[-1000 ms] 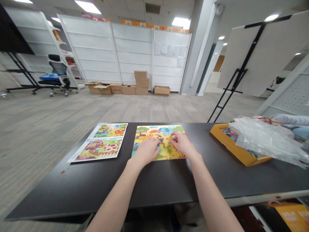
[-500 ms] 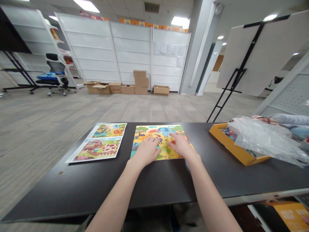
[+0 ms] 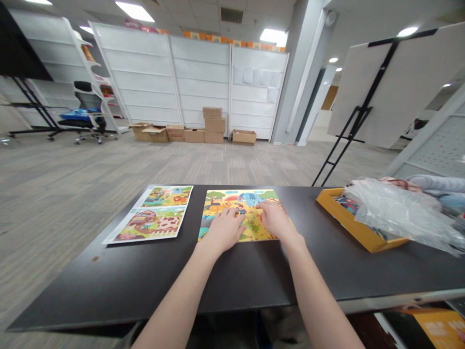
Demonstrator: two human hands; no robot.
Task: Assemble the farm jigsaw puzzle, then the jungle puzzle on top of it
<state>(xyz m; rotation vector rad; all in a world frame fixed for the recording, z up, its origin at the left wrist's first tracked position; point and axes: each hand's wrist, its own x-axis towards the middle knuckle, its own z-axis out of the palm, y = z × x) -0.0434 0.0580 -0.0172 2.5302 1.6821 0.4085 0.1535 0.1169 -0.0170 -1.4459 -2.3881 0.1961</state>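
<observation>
A colourful animal picture board, with a blue elephant, trees and yellow ground, lies flat on the dark table in front of me. My left hand rests over its left and middle part, palm down, fingers stretched forward and thumb apart. Over the right part is my right hand, its fingers bent and their tips touching the picture near the elephant. A small gap shows between its index finger and thumb, and no held thing is visible. Both hands cover parts of the picture.
Left of the board lies a printed sheet with safari and farm pictures. At the right stands a yellow open box under clear plastic wrapping. The black table ends close to my body. Cardboard boxes stand by the far shelves.
The fingers of my right hand have drawn in slightly and bent more over the board. My left hand stays in nearly the same place. The whole view has shifted a little.
</observation>
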